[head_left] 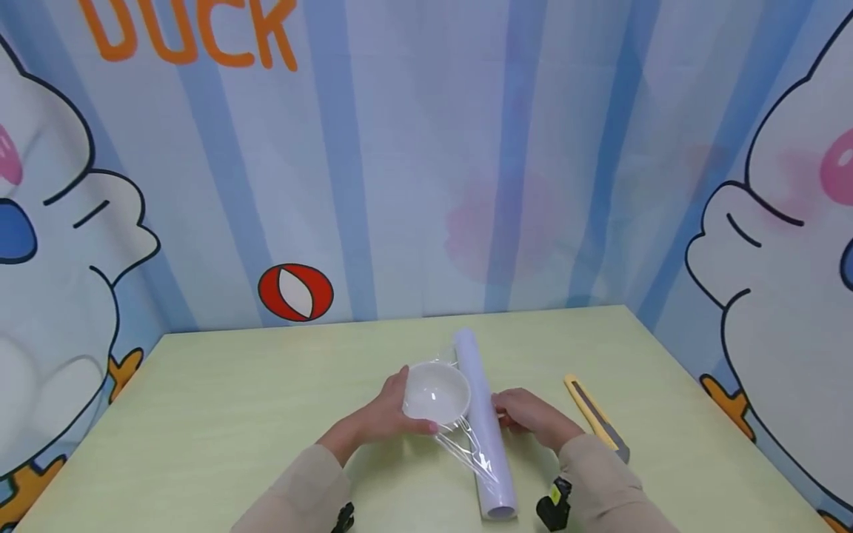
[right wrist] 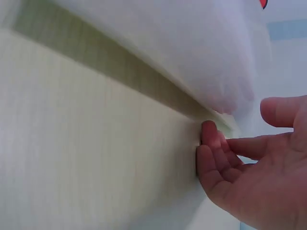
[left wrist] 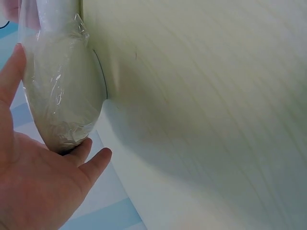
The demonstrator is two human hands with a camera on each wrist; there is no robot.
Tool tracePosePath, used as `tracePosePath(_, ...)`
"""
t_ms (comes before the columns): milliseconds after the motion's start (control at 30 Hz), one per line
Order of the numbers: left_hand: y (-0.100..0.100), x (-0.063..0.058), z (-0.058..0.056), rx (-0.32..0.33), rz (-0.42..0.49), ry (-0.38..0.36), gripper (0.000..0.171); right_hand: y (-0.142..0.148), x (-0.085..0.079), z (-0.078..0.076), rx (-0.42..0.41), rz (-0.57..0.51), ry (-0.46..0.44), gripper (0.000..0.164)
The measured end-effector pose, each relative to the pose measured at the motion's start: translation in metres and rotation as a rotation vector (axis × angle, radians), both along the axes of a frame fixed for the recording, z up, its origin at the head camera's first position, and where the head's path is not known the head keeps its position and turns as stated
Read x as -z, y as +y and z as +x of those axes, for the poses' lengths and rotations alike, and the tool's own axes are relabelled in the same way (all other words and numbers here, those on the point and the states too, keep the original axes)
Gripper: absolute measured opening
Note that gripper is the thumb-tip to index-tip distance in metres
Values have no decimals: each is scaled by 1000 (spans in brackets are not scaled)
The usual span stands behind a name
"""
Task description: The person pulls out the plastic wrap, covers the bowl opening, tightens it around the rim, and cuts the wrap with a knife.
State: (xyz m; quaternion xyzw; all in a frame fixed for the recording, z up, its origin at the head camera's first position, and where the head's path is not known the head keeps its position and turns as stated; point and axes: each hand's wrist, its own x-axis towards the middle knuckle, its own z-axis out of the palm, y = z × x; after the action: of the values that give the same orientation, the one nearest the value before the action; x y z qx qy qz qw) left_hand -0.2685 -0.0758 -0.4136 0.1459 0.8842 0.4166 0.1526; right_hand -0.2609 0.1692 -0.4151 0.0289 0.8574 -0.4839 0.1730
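Note:
A white bowl (head_left: 436,392) with clear plastic film stretched over it is gripped at its left side by my left hand (head_left: 386,411). In the left wrist view, the fingers of that left hand (left wrist: 45,184) curve round the film-covered bowl (left wrist: 67,91). Loose, wrinkled film (head_left: 466,451) runs from the bowl onto a long roll of cling film (head_left: 489,437) lying on its right. My right hand (head_left: 533,414) is beside the roll's right side. In the right wrist view, the right hand's (right wrist: 244,163) loosely bent fingers lie near the table by the roll (right wrist: 192,52), holding nothing.
A yellow and grey utility knife (head_left: 596,418) lies on the pale table (head_left: 233,414) to the right of my right hand. A striped blue backdrop (head_left: 413,185) with cartoon figures rises behind the table and along both sides.

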Motion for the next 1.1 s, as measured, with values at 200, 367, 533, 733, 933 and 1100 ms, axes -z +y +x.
tracePosePath(200, 1, -2, 3, -12, -31, -13, 114, -6, 4, -3, 29, -96, -5, 25)
tracePosePath(367, 1, -7, 4, -23, -58, -33, 114, -14, -3, 0, 106, -123, -4, 23)
tracePosePath(533, 3, -6, 5, -42, -68, -49, 114, -21, -7, 2, 165, -104, 13, 7)
tracePosePath(733, 5, -5, 5, -44, -62, -58, 113, -22, -7, 3, 178, -79, -14, 32)
tracePosePath(933, 4, -4, 4, -26, -58, -54, 113, -20, -8, 3, 186, -21, 0, 33)
tracePosePath(1100, 1, -3, 3, -24, -59, -32, 113, -17, -11, 3, 156, 94, 104, 28)
